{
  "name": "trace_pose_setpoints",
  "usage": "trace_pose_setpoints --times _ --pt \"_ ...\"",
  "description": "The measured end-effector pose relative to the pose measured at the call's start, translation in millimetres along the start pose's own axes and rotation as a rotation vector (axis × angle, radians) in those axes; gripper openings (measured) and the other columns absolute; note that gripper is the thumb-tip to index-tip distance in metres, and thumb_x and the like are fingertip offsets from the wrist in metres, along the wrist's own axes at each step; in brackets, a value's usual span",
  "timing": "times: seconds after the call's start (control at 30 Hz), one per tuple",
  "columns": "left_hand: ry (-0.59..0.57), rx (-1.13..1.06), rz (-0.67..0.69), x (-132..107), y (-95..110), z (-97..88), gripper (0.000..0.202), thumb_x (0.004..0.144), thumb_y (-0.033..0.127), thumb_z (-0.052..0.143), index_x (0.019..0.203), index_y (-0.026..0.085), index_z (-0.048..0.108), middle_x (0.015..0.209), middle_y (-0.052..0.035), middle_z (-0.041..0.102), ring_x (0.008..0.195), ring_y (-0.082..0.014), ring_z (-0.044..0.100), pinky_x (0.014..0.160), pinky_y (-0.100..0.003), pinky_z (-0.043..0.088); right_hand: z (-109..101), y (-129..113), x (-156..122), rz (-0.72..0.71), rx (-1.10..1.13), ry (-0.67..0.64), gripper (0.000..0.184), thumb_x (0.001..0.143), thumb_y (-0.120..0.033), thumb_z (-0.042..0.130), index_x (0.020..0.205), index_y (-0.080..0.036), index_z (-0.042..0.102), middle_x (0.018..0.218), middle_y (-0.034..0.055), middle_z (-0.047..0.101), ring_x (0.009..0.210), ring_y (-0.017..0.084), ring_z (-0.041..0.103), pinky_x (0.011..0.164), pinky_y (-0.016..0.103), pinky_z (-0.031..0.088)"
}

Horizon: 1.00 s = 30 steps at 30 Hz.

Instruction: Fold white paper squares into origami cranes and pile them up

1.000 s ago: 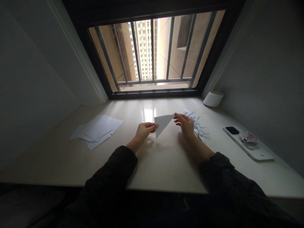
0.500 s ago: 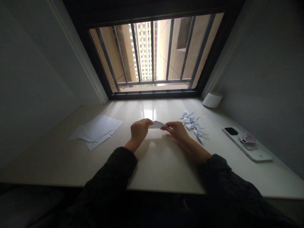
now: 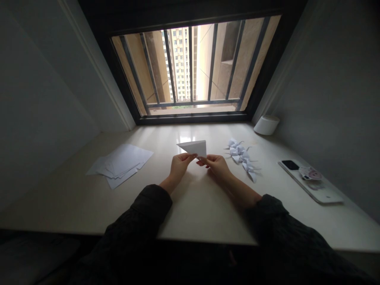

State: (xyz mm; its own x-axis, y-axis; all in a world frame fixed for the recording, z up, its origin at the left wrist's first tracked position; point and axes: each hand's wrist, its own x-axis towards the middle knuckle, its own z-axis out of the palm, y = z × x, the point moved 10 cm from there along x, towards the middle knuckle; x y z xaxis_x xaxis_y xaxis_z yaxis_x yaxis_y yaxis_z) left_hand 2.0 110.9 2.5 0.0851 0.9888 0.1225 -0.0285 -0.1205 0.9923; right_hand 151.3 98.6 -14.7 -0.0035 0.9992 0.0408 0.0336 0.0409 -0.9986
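Between my hands is a folded piece of white paper (image 3: pixel 196 147), roughly triangular, with a sharp point toward the left and a straight edge at the right. My left hand (image 3: pixel 179 164) pinches its lower edge between thumb and fingers. Close beside it, my right hand (image 3: pixel 216 163) grips the lower right corner, its thumb near the left thumb. The paper is held up above the white counter (image 3: pixel 196 206). Several folded paper cranes (image 3: pixel 242 156) lie in a row just right of my right hand.
Loose white paper sheets (image 3: pixel 124 160) lie in a pile at the left. A phone (image 3: pixel 311 184) with a round grip on its back rests at the right. A white cylindrical object (image 3: pixel 266 125) stands in the far right corner, near the barred window (image 3: pixel 192 67).
The paper has been turned, so more of its face shows, rising above my fingers. My hands have come closer together and now hold its lower edge instead of its two ends.
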Motion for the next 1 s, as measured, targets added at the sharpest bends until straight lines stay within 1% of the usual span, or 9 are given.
trace_pose_setpoints --times 0.07,0.13,0.33,0.4,0.53,0.73,0.83,1.0 --pt "0.041 -0.022 -0.036 -0.4 -2.5 -4.1 0.03 0.066 0.045 0.073 0.072 0.015 0.074 0.074 -0.007 0.071 0.075 -0.0192 0.063 0.076 -0.033 0.045 4.4 -0.2 -0.8 -0.003 -0.001 -0.03 0.037 0.066 -0.054 0.069 0.07 -0.017 0.072 0.074 0.0087 0.074 0.067 0.017 0.064 0.059 0.027 0.041" --pt "0.084 -0.071 -0.083 1.1 -5.8 -10.8 0.032 0.064 0.046 0.074 0.072 0.015 0.073 0.075 -0.0072 0.071 0.076 -0.0189 0.062 0.075 -0.032 0.044 6.9 -0.6 -1.1 -0.007 -0.004 -0.052 0.036 0.066 -0.053 0.069 0.07 -0.018 0.073 0.074 0.0083 0.074 0.066 0.017 0.064 0.059 0.027 0.04" --pt "0.263 -0.19 -0.127 8.6 -5.9 -41.5 0.038 0.058 0.047 0.077 0.078 0.016 0.072 0.085 -0.0084 0.071 0.089 -0.0218 0.064 0.076 -0.03 0.042 7.9 -0.5 -1.5 -0.011 -0.015 -0.066 0.035 0.065 -0.052 0.071 0.071 -0.018 0.073 0.073 0.0079 0.074 0.065 0.016 0.063 0.058 0.027 0.04" --pt "0.306 -0.206 -0.134 9.2 -5.6 -48.2 0.04 0.057 0.048 0.077 0.08 0.016 0.072 0.089 -0.0087 0.07 0.093 -0.0229 0.063 0.076 -0.03 0.042 7.8 -0.2 -1.7 -0.009 -0.023 -0.066 0.035 0.065 -0.053 0.071 0.07 -0.018 0.073 0.073 0.0078 0.074 0.065 0.017 0.063 0.057 0.027 0.04" --pt "0.325 -0.215 -0.149 8.6 -6.7 -50.8 0.042 0.058 0.05 0.076 0.083 0.016 0.07 0.095 -0.0097 0.07 0.098 -0.0244 0.062 0.076 -0.029 0.041 8.2 0.0 -1.9 -0.01 -0.023 -0.066 0.035 0.065 -0.053 0.07 0.071 -0.019 0.073 0.074 0.0076 0.074 0.065 0.017 0.063 0.057 0.027 0.041" --pt "0.343 -0.241 -0.164 6.0 -10.3 -52.1 0.043 0.063 0.054 0.071 0.084 0.017 0.069 0.1 -0.0096 0.069 0.1 -0.0245 0.062 0.079 -0.031 0.042 9.2 6.7 -0.6 0.012 -0.021 -0.059 0.035 0.064 -0.054 0.07 0.068 -0.019 0.073 0.074 0.0075 0.074 0.063 0.016 0.063 0.055 0.026 0.039" --pt "0.36 -0.264 -0.178 5.9 -14.6 -54.4 0.041 0.064 0.052 0.07 0.084 0.017 0.068 0.102 -0.0101 0.068 0.1 -0.0247 0.062 0.08 -0.033 0.043 9.3 8.1 -0.6 0.011 -0.022 -0.056 0.036 0.064 -0.055 0.07 0.069 -0.019 0.073 0.075 0.0078 0.074 0.063 0.016 0.063 0.054 0.026 0.04" --pt "0.4 -0.29 -0.191 6.1 -19.7 -59.2 0.036 0.067 0.047 0.067 0.085 0.016 0.07 0.102 -0.0104 0.069 0.101 -0.025 0.062 0.082 -0.034 0.043 11.7 6.5 -1.8 0.011 -0.022 -0.07 0.035 0.064 -0.053 0.071 0.069 -0.019 0.073 0.072 0.0069 0.074 0.06 0.015 0.061 0.054 0.025 0.039"
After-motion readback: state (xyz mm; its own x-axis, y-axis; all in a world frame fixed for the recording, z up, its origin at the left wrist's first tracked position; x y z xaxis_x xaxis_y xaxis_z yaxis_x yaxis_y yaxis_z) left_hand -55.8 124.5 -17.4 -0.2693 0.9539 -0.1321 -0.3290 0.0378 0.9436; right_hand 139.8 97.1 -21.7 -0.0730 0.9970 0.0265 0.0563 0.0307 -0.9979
